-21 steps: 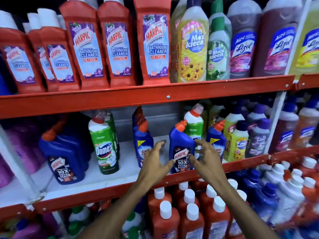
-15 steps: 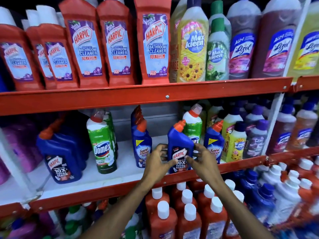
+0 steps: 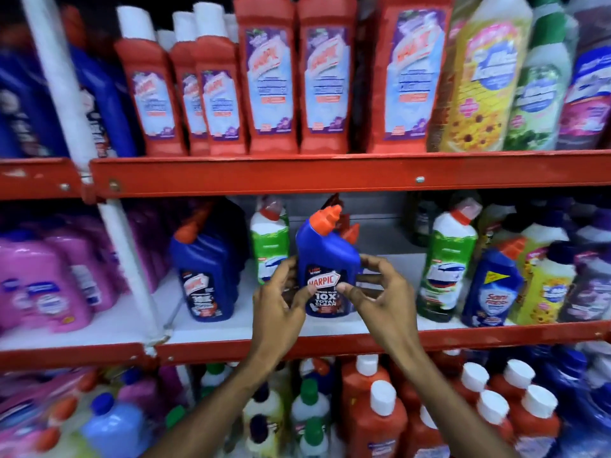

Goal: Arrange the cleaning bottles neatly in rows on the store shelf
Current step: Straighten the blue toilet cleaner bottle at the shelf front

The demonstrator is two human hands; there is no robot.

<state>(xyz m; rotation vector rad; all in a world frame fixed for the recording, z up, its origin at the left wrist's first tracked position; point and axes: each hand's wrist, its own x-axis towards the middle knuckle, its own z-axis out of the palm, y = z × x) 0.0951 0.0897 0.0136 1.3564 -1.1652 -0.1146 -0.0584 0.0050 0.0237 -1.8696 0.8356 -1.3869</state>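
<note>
A blue Harpic bottle [image 3: 325, 259] with an orange cap stands upright on the white middle shelf [image 3: 231, 325], held between both hands. My left hand [image 3: 281, 305] grips its left side with the thumb on the label. My right hand [image 3: 380, 292] grips its right side, thumb on the label front. To its left stand another blue Harpic bottle [image 3: 206, 276] and a green-and-white Domex bottle [image 3: 269, 239]. Further right are a second Domex bottle [image 3: 446, 266] and a blue Sani Fresh bottle [image 3: 492, 285]. More orange caps show just behind the held bottle.
Red Harpic bathroom cleaner bottles [image 3: 267, 77] line the top shelf, with yellow and green bottles [image 3: 486, 81] at the right. Pink bottles [image 3: 43, 285] fill the bay left of a white upright [image 3: 132, 266]. Red shelf rails [image 3: 330, 173] front each level. White-capped bottles [image 3: 380, 421] crowd below.
Both hands closed onto the blue Harpic bottle and carried it leftward, away from the Domex and Sani Fresh bottles, toward the other blue Harpic. The view has swung left.
</note>
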